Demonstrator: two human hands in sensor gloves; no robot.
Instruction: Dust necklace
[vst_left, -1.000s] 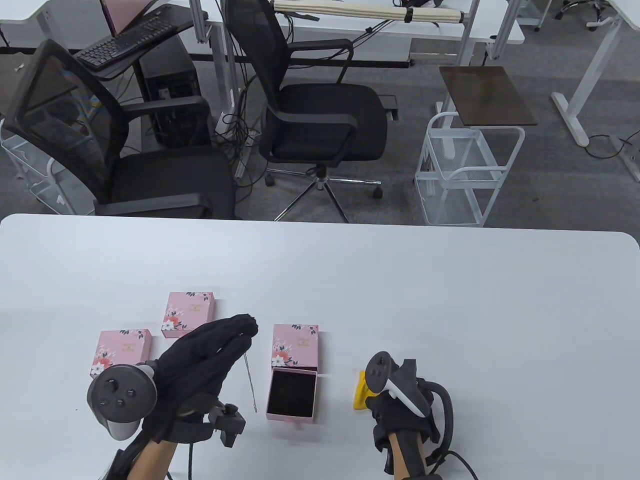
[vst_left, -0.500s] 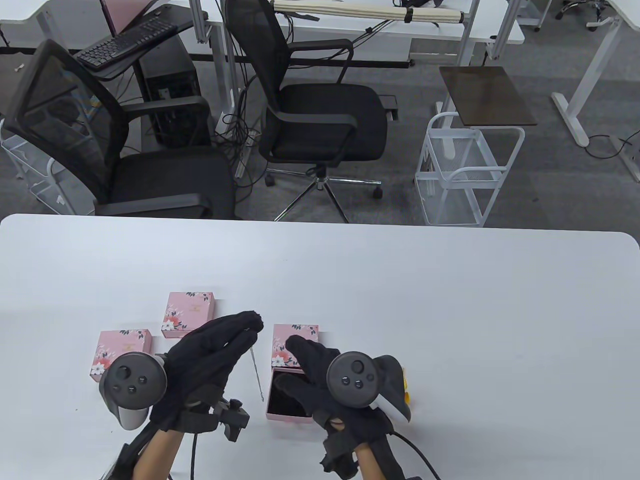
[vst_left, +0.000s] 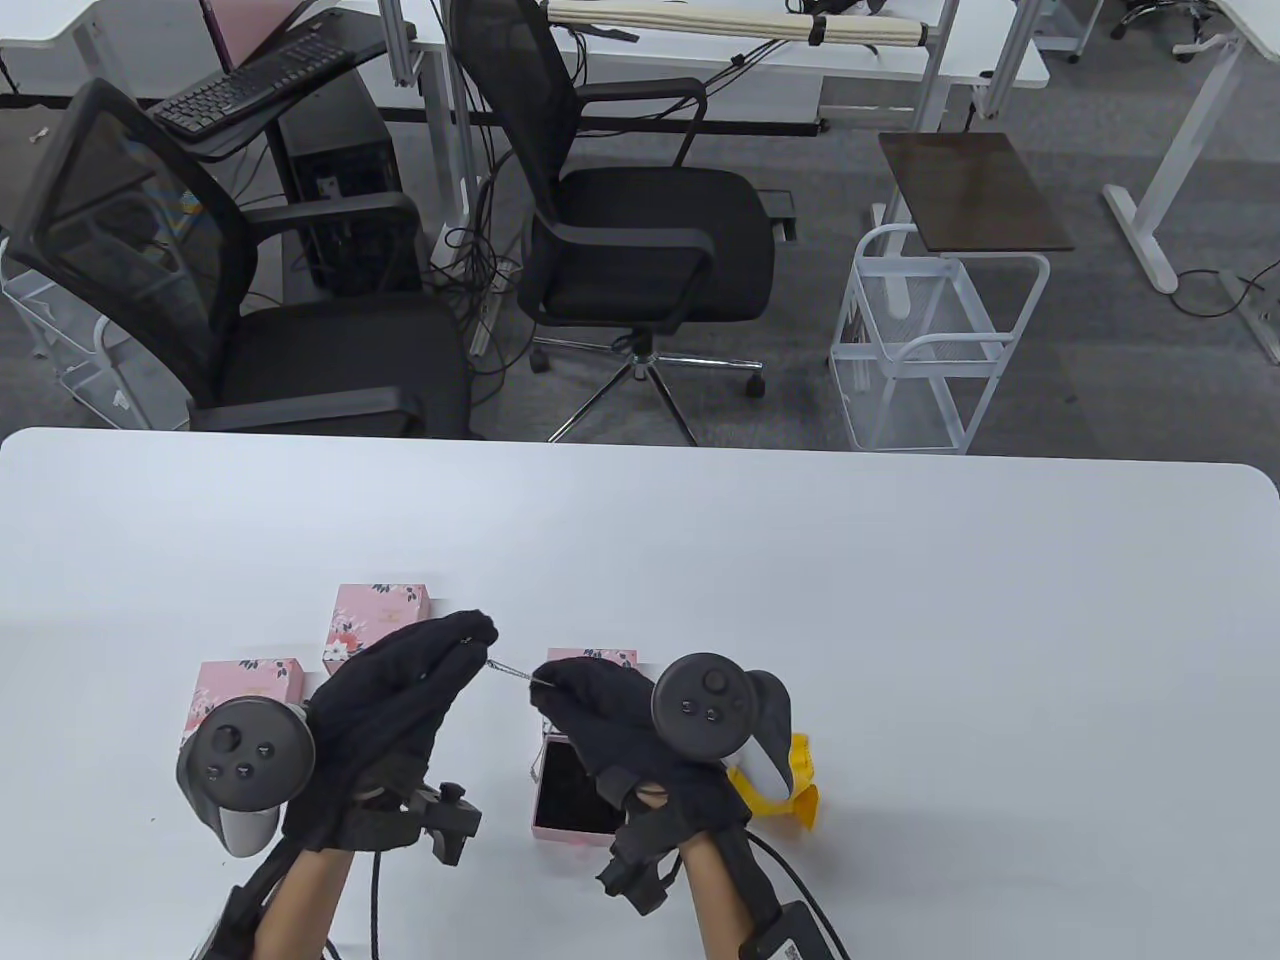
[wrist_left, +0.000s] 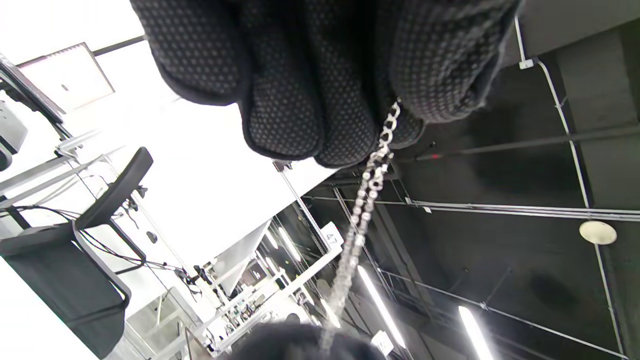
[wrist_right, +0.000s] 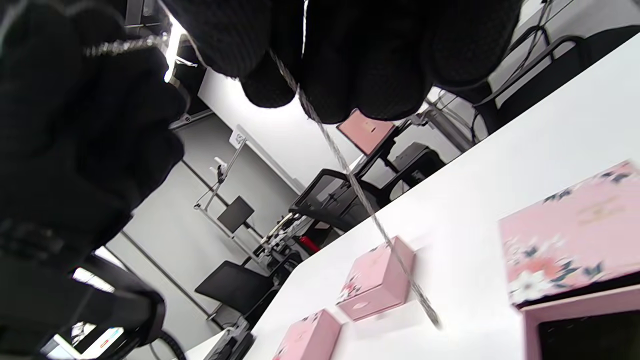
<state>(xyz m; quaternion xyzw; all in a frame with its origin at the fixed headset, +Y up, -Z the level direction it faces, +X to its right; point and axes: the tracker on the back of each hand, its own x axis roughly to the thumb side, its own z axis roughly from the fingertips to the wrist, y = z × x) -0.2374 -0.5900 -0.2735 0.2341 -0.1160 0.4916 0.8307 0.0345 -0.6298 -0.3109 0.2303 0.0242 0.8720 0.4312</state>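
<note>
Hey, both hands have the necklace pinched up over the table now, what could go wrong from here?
1. The necklace is stretched between the left hand and the right hand; pulling further apart might strain the thin chain.
2. Its free end hangs from the right hand just above the open box, so it could snag on the rim.
3. The yellow cloth lies behind the right hand; reaching for it means letting go, and the chain may slip.
</note>
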